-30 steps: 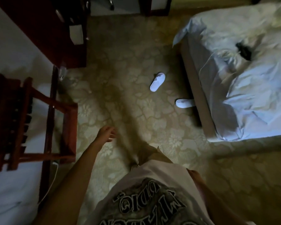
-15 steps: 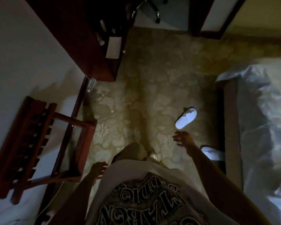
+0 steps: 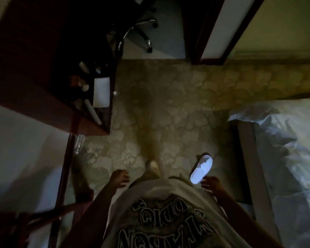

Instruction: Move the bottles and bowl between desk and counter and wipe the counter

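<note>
A dark wooden counter (image 3: 89, 129) runs along the left wall ahead of me in a dim room. On its top lie a white sheet of paper (image 3: 101, 92), a pale bottle on its side (image 3: 92, 110), another bottle (image 3: 84, 66) and small items too dark to name. My left hand (image 3: 118, 177) hangs by my hip, fingers loosely apart, holding nothing. My right hand (image 3: 211, 182) hangs on the other side, fingers apart and empty, just beside a white slipper (image 3: 201, 169). No bowl is discernible.
A bed with rumpled white sheets (image 3: 284, 158) fills the right side. An office chair base (image 3: 140, 33) stands on a mat at the far end. A clear bottle (image 3: 78, 144) stands on the patterned carpet below the counter. A wooden luggage rack (image 3: 30, 222) is at lower left.
I have walked forward over the carpet: the counter and chair came nearer, the luggage rack slid back to lower left, the slipper is now by my right hand. Both arms swung.
</note>
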`<move>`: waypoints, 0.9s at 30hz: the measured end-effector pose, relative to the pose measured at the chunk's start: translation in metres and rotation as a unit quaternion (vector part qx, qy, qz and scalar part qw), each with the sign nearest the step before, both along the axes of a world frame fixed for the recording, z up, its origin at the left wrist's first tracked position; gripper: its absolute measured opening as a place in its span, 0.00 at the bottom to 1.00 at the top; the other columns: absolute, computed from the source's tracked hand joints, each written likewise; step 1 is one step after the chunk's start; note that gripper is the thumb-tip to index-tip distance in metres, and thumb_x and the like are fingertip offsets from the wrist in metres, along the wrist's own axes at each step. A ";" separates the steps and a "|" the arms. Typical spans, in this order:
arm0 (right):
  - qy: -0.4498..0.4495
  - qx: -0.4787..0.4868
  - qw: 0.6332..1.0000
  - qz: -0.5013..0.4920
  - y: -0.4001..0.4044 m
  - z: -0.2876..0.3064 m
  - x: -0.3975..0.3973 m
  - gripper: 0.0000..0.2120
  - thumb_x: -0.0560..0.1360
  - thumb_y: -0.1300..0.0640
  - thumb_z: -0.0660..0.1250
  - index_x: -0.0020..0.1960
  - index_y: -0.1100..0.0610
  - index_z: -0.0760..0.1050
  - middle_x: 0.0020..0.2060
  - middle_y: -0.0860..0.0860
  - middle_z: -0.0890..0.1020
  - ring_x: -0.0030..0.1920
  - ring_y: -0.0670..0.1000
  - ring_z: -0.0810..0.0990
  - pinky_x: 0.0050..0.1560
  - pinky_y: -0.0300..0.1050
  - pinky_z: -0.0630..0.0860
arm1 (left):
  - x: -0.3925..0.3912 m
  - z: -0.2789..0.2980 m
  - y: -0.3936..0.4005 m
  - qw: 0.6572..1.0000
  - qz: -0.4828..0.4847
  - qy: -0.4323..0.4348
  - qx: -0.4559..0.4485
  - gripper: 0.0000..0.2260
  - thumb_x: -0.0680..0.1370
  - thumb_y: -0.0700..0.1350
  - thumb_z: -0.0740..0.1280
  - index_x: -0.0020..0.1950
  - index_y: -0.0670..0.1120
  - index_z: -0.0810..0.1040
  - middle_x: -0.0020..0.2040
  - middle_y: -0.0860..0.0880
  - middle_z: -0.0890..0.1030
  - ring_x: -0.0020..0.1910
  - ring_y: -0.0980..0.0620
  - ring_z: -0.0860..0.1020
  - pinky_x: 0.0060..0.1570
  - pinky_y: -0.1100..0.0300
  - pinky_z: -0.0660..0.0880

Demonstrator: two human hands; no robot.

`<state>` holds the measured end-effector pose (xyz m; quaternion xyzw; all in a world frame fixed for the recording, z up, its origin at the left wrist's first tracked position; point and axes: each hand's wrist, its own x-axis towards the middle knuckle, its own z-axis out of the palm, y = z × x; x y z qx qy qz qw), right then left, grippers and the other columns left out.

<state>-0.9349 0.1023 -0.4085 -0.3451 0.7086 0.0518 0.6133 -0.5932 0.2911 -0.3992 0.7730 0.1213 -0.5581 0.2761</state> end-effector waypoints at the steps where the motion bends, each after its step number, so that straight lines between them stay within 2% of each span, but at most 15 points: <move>1: 0.014 -0.003 1.000 0.005 -0.012 0.004 0.005 0.15 0.81 0.58 0.58 0.62 0.66 0.73 0.38 0.56 0.81 0.36 0.52 0.78 0.36 0.41 0.68 | 0.017 0.012 -0.027 0.999 -0.042 -0.008 -0.002 0.07 0.81 0.44 0.63 0.50 0.41 0.77 0.43 0.44 0.80 0.40 0.48 0.79 0.38 0.59 0.73; 3: 0.033 -0.015 0.999 0.005 -0.051 0.010 0.026 0.16 0.81 0.60 0.58 0.64 0.69 0.72 0.39 0.55 0.82 0.38 0.53 0.80 0.30 0.38 0.69 | 0.071 0.024 -0.107 0.995 -0.073 -0.043 -0.051 0.08 0.81 0.45 0.62 0.54 0.41 0.77 0.46 0.43 0.81 0.42 0.47 0.80 0.40 0.58 0.74; 5: 0.029 -0.037 0.999 -0.001 -0.076 0.018 0.048 0.15 0.81 0.61 0.59 0.62 0.70 0.73 0.52 0.63 0.80 0.46 0.58 0.78 0.34 0.39 0.71 | 0.106 0.033 -0.159 0.990 -0.093 -0.060 -0.089 0.11 0.82 0.45 0.61 0.58 0.40 0.76 0.51 0.42 0.81 0.44 0.48 0.80 0.41 0.58 0.75; 7: 0.004 -0.040 0.999 -0.026 -0.127 0.011 0.083 0.11 0.81 0.63 0.58 0.58 0.68 0.73 0.57 0.69 0.77 0.42 0.56 0.77 0.34 0.38 0.75 | 0.143 0.029 -0.211 0.989 -0.118 -0.031 -0.087 0.13 0.83 0.45 0.59 0.62 0.40 0.74 0.55 0.41 0.79 0.44 0.49 0.79 0.43 0.57 0.75; 9: -0.025 -0.029 0.998 -0.043 -0.181 0.001 0.125 0.10 0.81 0.60 0.59 0.57 0.65 0.72 0.52 0.67 0.79 0.38 0.53 0.76 0.33 0.40 0.73 | 0.169 0.030 -0.252 0.987 -0.121 -0.016 -0.102 0.12 0.84 0.45 0.57 0.63 0.40 0.73 0.56 0.41 0.78 0.45 0.48 0.79 0.45 0.56 0.74; 12: -0.063 -0.046 0.996 -0.031 -0.275 -0.003 0.205 0.13 0.81 0.54 0.60 0.59 0.63 0.72 0.52 0.61 0.81 0.41 0.54 0.78 0.38 0.43 0.70 | 0.196 0.022 -0.300 0.993 -0.063 -0.024 -0.095 0.11 0.83 0.45 0.59 0.60 0.42 0.75 0.54 0.41 0.79 0.46 0.48 0.79 0.44 0.55 0.75; 14: -0.090 -0.065 0.994 0.025 -0.337 0.013 0.266 0.13 0.81 0.53 0.61 0.58 0.62 0.71 0.48 0.59 0.80 0.41 0.52 0.78 0.37 0.43 0.71 | 0.215 0.024 -0.328 0.997 -0.013 -0.027 -0.078 0.09 0.82 0.46 0.60 0.55 0.43 0.77 0.53 0.41 0.80 0.45 0.49 0.80 0.43 0.56 0.74; 16: -0.130 -0.101 0.983 0.087 -0.392 0.047 0.333 0.09 0.80 0.53 0.62 0.52 0.60 0.72 0.44 0.56 0.80 0.41 0.53 0.78 0.38 0.44 0.70 | 0.239 0.046 -0.360 0.995 0.046 -0.022 -0.091 0.10 0.82 0.46 0.60 0.56 0.42 0.77 0.51 0.43 0.80 0.44 0.49 0.79 0.42 0.56 0.74; 18: -0.171 -0.124 0.966 0.148 -0.447 0.065 0.401 0.06 0.80 0.55 0.63 0.47 0.57 0.72 0.44 0.57 0.80 0.43 0.55 0.78 0.38 0.44 0.70 | 0.267 0.074 -0.394 0.983 0.090 -0.093 -0.134 0.13 0.82 0.48 0.60 0.59 0.41 0.77 0.50 0.44 0.81 0.45 0.49 0.80 0.46 0.55 0.76; 20: -0.209 -0.175 0.938 0.216 -0.493 0.075 0.472 0.07 0.78 0.54 0.65 0.50 0.59 0.75 0.47 0.60 0.82 0.47 0.57 0.80 0.40 0.43 0.72 | 0.296 0.110 -0.422 0.957 0.143 -0.190 -0.164 0.13 0.82 0.48 0.60 0.57 0.41 0.77 0.50 0.44 0.82 0.46 0.48 0.80 0.51 0.51 0.76; 21: -0.241 -0.189 0.921 0.240 -0.516 0.069 0.510 0.09 0.78 0.54 0.66 0.52 0.59 0.76 0.48 0.58 0.83 0.49 0.53 0.82 0.41 0.40 0.73 | 0.316 0.126 -0.433 0.946 0.168 -0.209 -0.181 0.13 0.83 0.47 0.59 0.56 0.40 0.78 0.48 0.46 0.84 0.44 0.50 0.81 0.50 0.52 0.76; 23: -0.301 -0.213 0.885 0.286 -0.548 0.085 0.591 0.07 0.76 0.52 0.69 0.50 0.55 0.79 0.41 0.45 0.83 0.41 0.36 0.81 0.40 0.37 0.72 | 0.362 0.162 -0.450 0.944 0.137 -0.170 -0.248 0.09 0.83 0.41 0.59 0.50 0.40 0.77 0.34 0.55 0.84 0.34 0.62 0.81 0.39 0.63 0.77; 24: -0.326 -0.220 0.873 0.289 -0.553 0.104 0.631 0.03 0.75 0.53 0.71 0.46 0.52 0.79 0.36 0.42 0.82 0.36 0.34 0.79 0.39 0.37 0.72 | 0.383 0.175 -0.457 0.934 0.081 -0.251 -0.242 0.09 0.83 0.39 0.58 0.45 0.46 0.75 0.29 0.60 0.82 0.31 0.68 0.80 0.35 0.72 0.75; 25: -0.351 -0.230 0.862 0.286 -0.555 0.128 0.669 0.02 0.75 0.56 0.70 0.45 0.53 0.77 0.33 0.42 0.81 0.33 0.34 0.78 0.38 0.36 0.73 | 0.407 0.190 -0.459 0.908 0.083 -0.329 -0.245 0.11 0.83 0.38 0.59 0.43 0.51 0.73 0.30 0.61 0.82 0.34 0.70 0.79 0.38 0.76 0.73; 27: -0.408 -0.242 0.832 0.289 -0.550 0.185 0.733 0.04 0.76 0.60 0.68 0.49 0.59 0.75 0.37 0.46 0.81 0.36 0.37 0.78 0.40 0.34 0.74 | 0.435 0.234 -0.471 0.863 0.189 -0.410 -0.226 0.07 0.81 0.41 0.62 0.45 0.48 0.77 0.40 0.52 0.84 0.38 0.60 0.82 0.41 0.68 0.76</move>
